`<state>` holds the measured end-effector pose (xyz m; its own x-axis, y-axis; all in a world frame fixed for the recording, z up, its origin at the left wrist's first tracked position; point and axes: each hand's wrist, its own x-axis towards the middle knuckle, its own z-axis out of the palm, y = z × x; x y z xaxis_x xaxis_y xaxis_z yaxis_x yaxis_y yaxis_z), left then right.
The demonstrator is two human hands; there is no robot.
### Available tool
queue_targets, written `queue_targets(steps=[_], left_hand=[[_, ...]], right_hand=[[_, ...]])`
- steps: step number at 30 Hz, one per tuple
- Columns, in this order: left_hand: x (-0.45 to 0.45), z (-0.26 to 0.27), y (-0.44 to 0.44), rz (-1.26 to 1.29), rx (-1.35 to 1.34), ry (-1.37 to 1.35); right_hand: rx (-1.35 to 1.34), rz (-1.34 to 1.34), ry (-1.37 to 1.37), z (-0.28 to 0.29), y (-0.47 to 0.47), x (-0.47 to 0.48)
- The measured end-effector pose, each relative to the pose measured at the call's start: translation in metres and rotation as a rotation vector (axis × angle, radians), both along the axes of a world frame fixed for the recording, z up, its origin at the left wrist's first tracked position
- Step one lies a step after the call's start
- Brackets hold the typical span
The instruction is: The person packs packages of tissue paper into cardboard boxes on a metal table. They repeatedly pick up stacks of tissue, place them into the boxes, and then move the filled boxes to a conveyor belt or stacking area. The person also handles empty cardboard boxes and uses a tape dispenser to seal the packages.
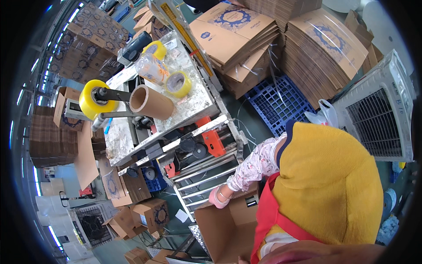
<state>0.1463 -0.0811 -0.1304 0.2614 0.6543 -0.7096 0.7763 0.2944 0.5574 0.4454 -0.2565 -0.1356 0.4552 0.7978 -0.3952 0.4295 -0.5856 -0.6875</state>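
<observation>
An open cardboard box point(227, 232) stands in front of me, its inside facing up at me. My right hand point(218, 198), in a pink glove with a bracelet at the wrist, is closed over the box's upper rim; its fingertips are hidden. At the bottom edge of the view, only a bit of my left hand point(243, 260) shows beside the box's near side. Next to the box lies a metal roller conveyor point(197, 188), part of a carton-sealing machine point(188, 112). A large yellow tape roll point(95, 99) is mounted on its arm.
On the machine top lie a cardboard tube point(153, 102), a tape roll point(178, 83) and a plastic bottle point(151, 69). Stacked flat cartons point(316, 56) stand by a blue plastic pallet point(280, 102). An air cooler point(376, 115) is at right. Part of another person's hand point(236, 3) shows at the top.
</observation>
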Motion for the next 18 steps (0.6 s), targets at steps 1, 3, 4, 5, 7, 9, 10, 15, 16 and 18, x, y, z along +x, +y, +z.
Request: queue_targets(steps=[1,3,4,5,7,9,10,15,16,18], left_hand=[[-0.003,0.000,0.001,0.000,0.002,0.005],[-0.011,0.004,0.004,0.008,0.008,0.017],[-0.017,0.006,0.007,0.016,0.013,0.023],[-0.024,0.006,0.008,0.021,0.022,0.026],[-0.030,0.010,0.012,0.018,0.026,0.033],[-0.040,0.013,0.015,0.026,0.038,0.047],[-0.043,0.015,0.018,0.024,0.038,0.051],[-0.050,0.017,0.032,-0.011,0.048,0.057],[-0.052,0.015,0.034,-0.022,0.050,0.052],[-0.054,0.012,0.038,-0.059,0.052,0.037]], right_hand=[[0.004,0.027,-0.014,-0.007,0.003,0.001],[0.033,0.025,-0.022,-0.014,0.005,0.001],[0.042,-0.003,-0.002,-0.007,0.002,0.000],[0.058,0.001,0.014,0.001,-0.002,0.001],[0.065,0.003,-0.001,-0.022,0.005,0.000],[0.068,0.005,0.023,-0.018,0.003,-0.001],[0.076,0.007,0.025,-0.017,0.001,-0.001],[0.045,-0.092,0.063,0.003,-0.005,-0.005],[0.071,-0.136,0.046,0.004,-0.008,-0.009],[0.064,-0.203,0.041,-0.015,0.003,-0.013]])
